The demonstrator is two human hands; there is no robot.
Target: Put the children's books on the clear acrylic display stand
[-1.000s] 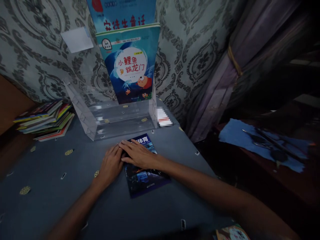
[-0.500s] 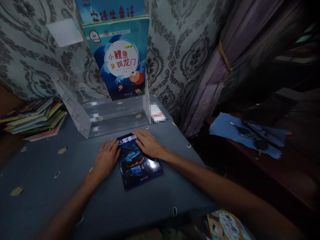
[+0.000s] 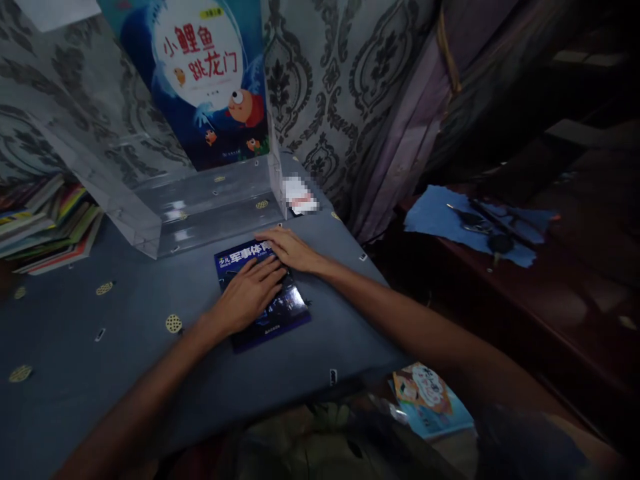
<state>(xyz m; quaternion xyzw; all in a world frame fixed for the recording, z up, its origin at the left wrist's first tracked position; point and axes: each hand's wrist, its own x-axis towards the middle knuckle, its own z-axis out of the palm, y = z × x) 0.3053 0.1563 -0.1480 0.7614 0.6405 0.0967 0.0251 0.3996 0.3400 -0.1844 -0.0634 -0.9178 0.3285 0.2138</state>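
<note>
A dark blue book (image 3: 250,333) with white Chinese lettering along its top lies flat on the cloth-covered table (image 3: 200,393). Across the middle of its cover rests my left hand (image 3: 254,292), palm down with the fingers stretched out. My right hand (image 3: 290,250) lies over the book's upper right corner, its fingers extended and hiding part of the title. Behind the book stands a clear acrylic book stand (image 3: 147,230), and a picture book (image 3: 200,87) with an orange fish on its cover leans upright in it.
At the left is a stack of thin books (image 3: 45,223). A blue cloth (image 3: 430,217) with keys and glasses lies on a dark red surface to the right. Below the table's front edge another picture book (image 3: 425,400) shows. A patterned curtain (image 3: 345,80) hangs behind.
My left hand has moved from the book's left edge onto the middle of its cover. My right hand stays near the upper right corner. The view has tilted down.
</note>
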